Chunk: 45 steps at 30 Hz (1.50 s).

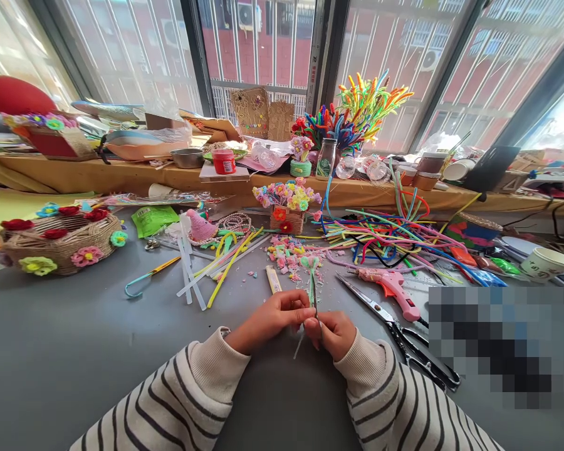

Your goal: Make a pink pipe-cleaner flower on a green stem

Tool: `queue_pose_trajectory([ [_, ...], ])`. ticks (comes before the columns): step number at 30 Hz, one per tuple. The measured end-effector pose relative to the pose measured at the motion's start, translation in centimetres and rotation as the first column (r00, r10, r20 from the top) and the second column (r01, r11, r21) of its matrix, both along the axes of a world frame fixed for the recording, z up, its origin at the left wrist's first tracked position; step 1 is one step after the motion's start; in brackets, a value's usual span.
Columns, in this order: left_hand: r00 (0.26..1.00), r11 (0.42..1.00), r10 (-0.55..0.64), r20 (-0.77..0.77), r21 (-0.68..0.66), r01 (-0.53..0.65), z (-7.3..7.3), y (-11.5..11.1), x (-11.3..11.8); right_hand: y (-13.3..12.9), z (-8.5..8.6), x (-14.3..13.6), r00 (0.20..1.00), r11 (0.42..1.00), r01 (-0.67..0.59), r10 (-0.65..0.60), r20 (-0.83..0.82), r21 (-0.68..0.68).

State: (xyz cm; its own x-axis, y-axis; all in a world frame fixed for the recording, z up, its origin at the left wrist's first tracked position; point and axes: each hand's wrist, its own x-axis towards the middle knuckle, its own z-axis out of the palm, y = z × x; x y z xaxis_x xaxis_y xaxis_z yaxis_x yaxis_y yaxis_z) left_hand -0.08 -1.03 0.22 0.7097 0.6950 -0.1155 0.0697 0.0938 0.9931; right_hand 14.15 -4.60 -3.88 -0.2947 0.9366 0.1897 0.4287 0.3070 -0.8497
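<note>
Just in front of me my two hands meet over the grey table point(169, 376). My left hand point(282, 316) is closed on a light green fuzzy stem point(311, 275), which stands nearly upright with a loop at its top. My right hand point(333, 332) pinches a thin dark tool along the stem's right side; its handle is mostly hidden by the fingers, and it may be small scissors. A thin pale strand point(298, 346) hangs below my hands. Behind the stem lie pink, green and yellow fuzzy clippings point(289, 254).
Large black-handled scissors point(388, 319) and a pink glue gun point(392, 288) lie to the right. Glue sticks point(188, 266) are on the left, near a flower-trimmed basket point(66, 247). Colourful pipe cleaners point(385, 238) spread behind. A small flower box point(286, 219) stands at centre back.
</note>
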Motion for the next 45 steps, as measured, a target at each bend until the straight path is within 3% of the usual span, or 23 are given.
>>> queue_pose_trajectory([
  [9, 0.994, 0.996, 0.089, 0.069, 0.003, -0.090, 0.19, 0.04, -0.04, -0.09, 0.12, -0.05, 1.000, 0.998, -0.006, 0.005, -0.017, -0.056],
  [19, 0.999, 0.999, -0.034, 0.038, -0.014, 0.035, -0.14, -0.03, -0.05, -0.12, 0.27, 0.07, 1.000, 1.000, -0.014, 0.014, -0.021, 0.000],
  [28, 0.997, 0.998, 0.058, 0.052, -0.013, -0.057, -0.14, 0.08, -0.02, 0.04, -0.31, 0.15, 1.000, 1.000, 0.024, -0.024, 0.011, 0.010],
  [36, 1.000, 1.000, -0.006, 0.023, -0.006, 0.006, 0.03, -0.10, -0.05, -0.15, 0.33, 0.18, 1.000, 1.000, 0.020, -0.020, -0.020, 0.014],
  [40, 0.998, 0.998, 0.061, 0.017, 0.016, -0.061, 0.19, -0.06, -0.03, -0.08, 0.28, 0.16, 0.998, 0.998, 0.062, -0.062, 0.006, 0.008],
  [45, 0.992, 0.992, 0.124, 0.037, 0.017, -0.125, 0.18, -0.03, -0.01, -0.06, 0.10, 0.14, 1.000, 0.999, 0.011, -0.012, -0.023, -0.046],
])
